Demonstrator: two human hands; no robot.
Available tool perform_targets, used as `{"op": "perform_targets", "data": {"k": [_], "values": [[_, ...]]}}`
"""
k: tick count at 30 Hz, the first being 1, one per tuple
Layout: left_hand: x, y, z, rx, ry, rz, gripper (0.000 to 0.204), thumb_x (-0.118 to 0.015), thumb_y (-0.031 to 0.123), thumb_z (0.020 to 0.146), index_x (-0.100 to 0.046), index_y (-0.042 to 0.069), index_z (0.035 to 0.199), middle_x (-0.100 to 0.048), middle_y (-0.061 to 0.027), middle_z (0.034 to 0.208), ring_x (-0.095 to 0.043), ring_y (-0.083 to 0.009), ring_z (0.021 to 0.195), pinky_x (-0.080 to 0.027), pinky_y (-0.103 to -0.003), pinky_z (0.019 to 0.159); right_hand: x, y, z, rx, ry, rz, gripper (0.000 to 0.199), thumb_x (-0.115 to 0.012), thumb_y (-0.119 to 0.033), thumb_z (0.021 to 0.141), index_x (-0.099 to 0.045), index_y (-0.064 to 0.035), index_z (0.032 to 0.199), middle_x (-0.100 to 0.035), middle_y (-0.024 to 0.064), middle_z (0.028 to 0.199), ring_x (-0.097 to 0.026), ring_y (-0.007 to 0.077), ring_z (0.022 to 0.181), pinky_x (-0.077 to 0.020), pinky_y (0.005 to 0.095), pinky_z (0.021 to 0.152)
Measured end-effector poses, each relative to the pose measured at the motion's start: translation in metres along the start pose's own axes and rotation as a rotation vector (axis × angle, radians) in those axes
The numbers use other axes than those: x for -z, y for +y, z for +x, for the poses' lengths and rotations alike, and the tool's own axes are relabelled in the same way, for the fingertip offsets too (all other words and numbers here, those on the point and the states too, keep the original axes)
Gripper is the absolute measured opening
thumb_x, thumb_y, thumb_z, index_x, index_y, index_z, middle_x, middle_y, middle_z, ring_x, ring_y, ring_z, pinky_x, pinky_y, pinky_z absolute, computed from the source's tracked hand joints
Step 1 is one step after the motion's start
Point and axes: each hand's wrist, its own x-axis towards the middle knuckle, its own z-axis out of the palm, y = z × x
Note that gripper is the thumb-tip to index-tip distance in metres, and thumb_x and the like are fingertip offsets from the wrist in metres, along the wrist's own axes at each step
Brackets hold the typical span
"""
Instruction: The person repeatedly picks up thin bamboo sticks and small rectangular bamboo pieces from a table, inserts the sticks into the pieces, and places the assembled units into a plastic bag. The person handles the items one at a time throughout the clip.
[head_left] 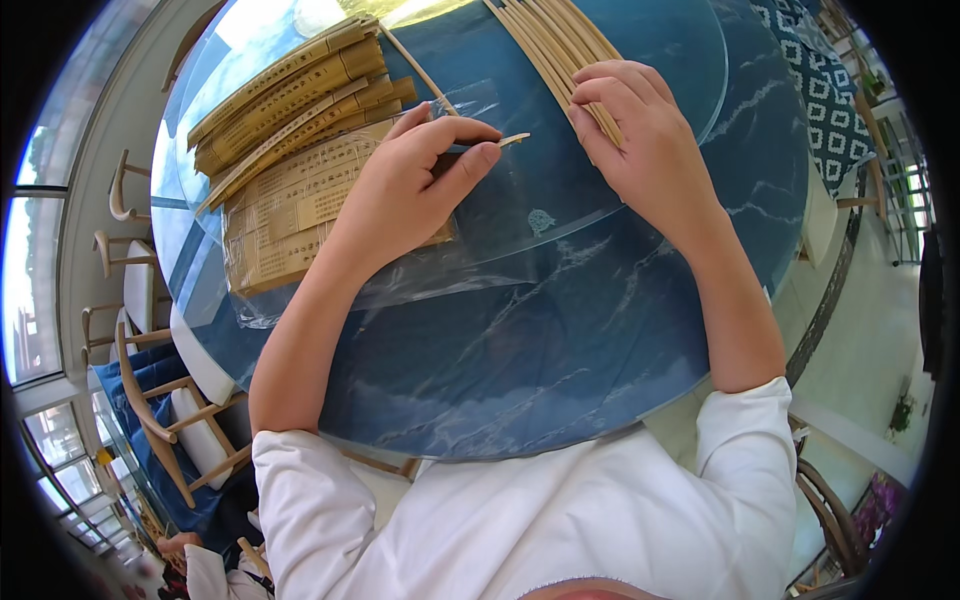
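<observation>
Above the blue table, my left hand (pixel 425 175) is closed in a pinch on a thin pale wooden piece (pixel 514 139), whose tip sticks out past the fingertips. My right hand (pixel 645 140) is closed around the near ends of a bundle of long, thin wooden sticks (pixel 550 45); how many it grips is hidden by the fingers. Another slim stick (pixel 415 65) slants down toward the back of my left hand. Beneath and beside my left forearm lies a stack of tan printed sheets (pixel 290 240), partly in a clear plastic bag (pixel 490 270).
Rolled tan printed sheets (pixel 290 90) lie at the far left of the round, blue marbled table (pixel 520 380), on a clear round glass top. Wooden chairs (pixel 190 430) stand left of the table. A blue and white patterned cloth (pixel 825 110) hangs at the far right.
</observation>
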Motion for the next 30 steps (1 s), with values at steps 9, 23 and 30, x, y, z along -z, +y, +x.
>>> {"op": "perform_targets", "data": {"k": [9, 23, 30], "values": [[-0.012, -0.006, -0.003, 0.077, 0.127, -0.294, 0.029, -0.063, 0.029, 0.113, -0.072, 0.004, 0.121, -0.077, -0.0051, 0.096, -0.068, -0.0155, 0.088, -0.054, -0.033, 0.098, -0.012, -0.008, -0.013, -0.047, -0.023, -0.246, 0.022, -0.078, -0.018, 0.096, -0.067, -0.0015, 0.088, -0.064, 0.0218, 0.148, -0.052, 0.0399, 0.148, -0.0437, 0.0466, 0.121], [-0.011, -0.003, 0.0, 0.15, 0.149, -0.383, 0.036, -0.054, 0.032, 0.116, -0.065, 0.002, 0.131, -0.08, -0.0031, 0.109, -0.06, -0.008, 0.084, -0.05, -0.026, 0.079, 0.051, 0.026, 0.009, -0.335, 0.38, 0.488, 0.024, -0.066, -0.024, 0.111, -0.072, -0.0007, 0.11, -0.074, 0.0113, 0.099, -0.073, 0.0159, 0.093, -0.059, 0.0355, 0.097], [-0.014, -0.011, 0.0, 0.165, 0.144, -0.442, 0.039, -0.053, 0.034, 0.117, -0.063, 0.001, 0.135, -0.08, -0.0051, 0.114, -0.064, -0.0099, 0.094, -0.051, -0.027, 0.086, 0.07, 0.067, 0.004, -0.202, 0.762, 0.868, 0.033, -0.053, -0.028, 0.116, -0.063, -0.0022, 0.099, -0.062, 0.0085, 0.081, -0.067, 0.0239, 0.082, -0.0614, 0.0429, 0.091]]}}
